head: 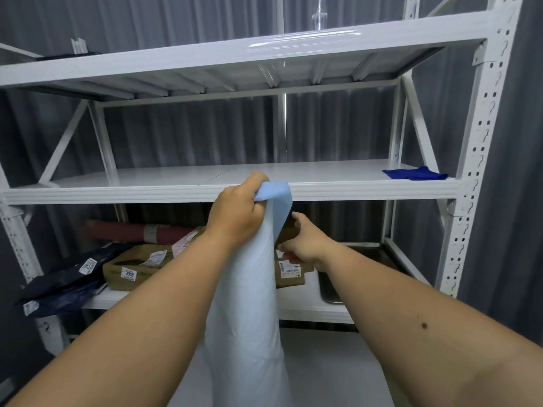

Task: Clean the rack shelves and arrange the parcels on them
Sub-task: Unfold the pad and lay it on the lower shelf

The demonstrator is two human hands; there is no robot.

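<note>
White rack shelves (323,189) face a left hand (235,212) whose grip clenches pale-blue parcel (252,289); right hand's (305,245) grip unclear.

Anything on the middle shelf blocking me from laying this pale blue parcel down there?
Nothing visible in the middle. The left hand grips the pale blue parcel just in front of the middle shelf, which is bare there. Only a dark blue cloth lies at its far right end.
</note>
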